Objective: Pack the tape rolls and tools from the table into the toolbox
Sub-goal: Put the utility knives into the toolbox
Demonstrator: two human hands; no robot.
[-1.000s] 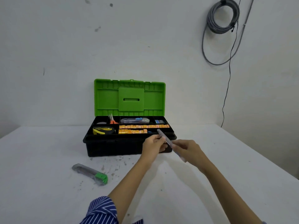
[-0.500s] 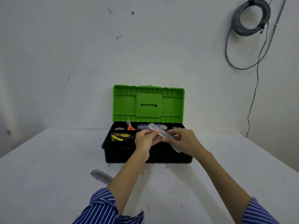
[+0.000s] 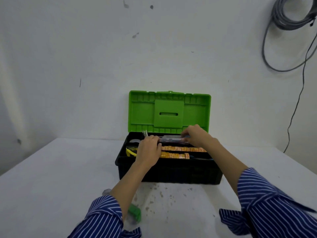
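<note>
A black toolbox (image 3: pixel 171 172) with an upright green lid (image 3: pixel 169 112) stands open on the white table. My left hand (image 3: pixel 149 150) and my right hand (image 3: pixel 197 136) each hold one end of a long clear plastic case (image 3: pixel 173 140), which lies level over the tray's back compartment. Two rows of orange tape rolls (image 3: pixel 181 149) fill the tray in front of it. A yellow tape measure (image 3: pixel 131 152) sits at the tray's left. A grey and green utility knife (image 3: pixel 134 212) lies on the table near my left sleeve, partly hidden by my arm.
Scissor handles (image 3: pixel 145 133) stick up at the tray's back left, and a grey roll (image 3: pixel 134 141) sits beside them. A coiled grey cable (image 3: pixel 291 18) hangs on the wall at the upper right. Dirt specks (image 3: pixel 161 194) mark the table in front of the box.
Both hands carried the clear case forward from above the box's front edge to the tray's back compartment and turned it level. The camera moved closer to the box.
</note>
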